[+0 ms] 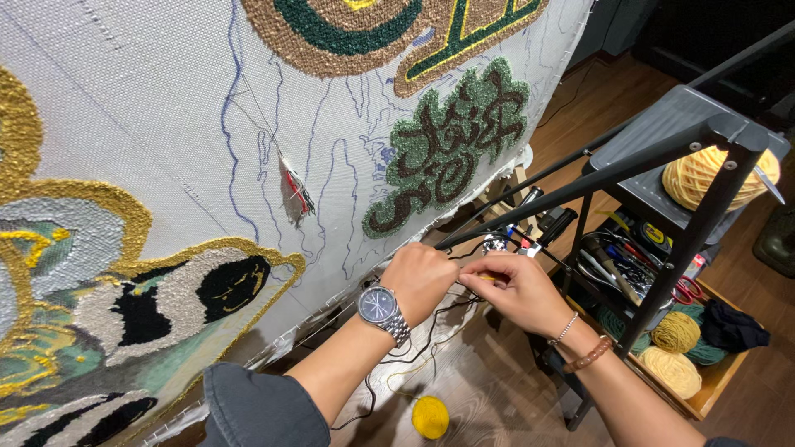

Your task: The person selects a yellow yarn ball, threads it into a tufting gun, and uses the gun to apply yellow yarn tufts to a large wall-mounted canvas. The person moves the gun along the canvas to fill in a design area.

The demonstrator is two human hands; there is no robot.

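A large tufted rug canvas [166, 165] fills nine to twelve o'clock. At three o'clock, a black stepladder [662, 157] stands over a wooden tray [712, 389] holding three yarn balls. Centre: the left hand [418, 277] is fisted; the right hand [517, 290] pinches yellow yarn [489, 279]. One yellow yarn ball [431, 416] lies at six o'clock.

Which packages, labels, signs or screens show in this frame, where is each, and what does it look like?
Watch dial: on the left hand's wrist, round, dark blue face, silver metal band.
Tape measure: in the tool tray under the grey shelf, right of the right hand, black case with a round yellow label.
No packages, signs or electronic screens can be made out.
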